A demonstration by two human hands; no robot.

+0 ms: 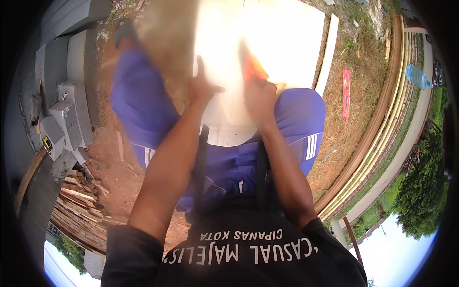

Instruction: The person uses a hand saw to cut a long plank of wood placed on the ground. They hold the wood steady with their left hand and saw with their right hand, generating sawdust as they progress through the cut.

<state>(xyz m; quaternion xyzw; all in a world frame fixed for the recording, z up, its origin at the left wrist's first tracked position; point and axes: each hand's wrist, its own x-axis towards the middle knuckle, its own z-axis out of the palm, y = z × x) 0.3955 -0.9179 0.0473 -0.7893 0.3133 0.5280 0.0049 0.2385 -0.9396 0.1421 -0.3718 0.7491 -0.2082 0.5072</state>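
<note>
A pale wide board [220, 131] lies flat in front of me between my bent knees, its far part washed out by glare. My left hand [203, 88] rests at the board's left edge, thumb and a finger spread apart, holding nothing. Closed round an orange-handled handsaw [258, 68] is my right hand [260, 98], over the board's middle. Only a short dark stretch of the saw shows beyond the handle; glare and blur hide the rest. A thin line runs lengthwise along the board near the saw.
Grey blocks [69, 115] stand at the left, with a yellow tape measure [47, 143] near them. Stacked timber [79, 205] lies lower left. At the right are a narrow pale strip [328, 55], a red strip [346, 95] on dry grass and long poles [377, 138].
</note>
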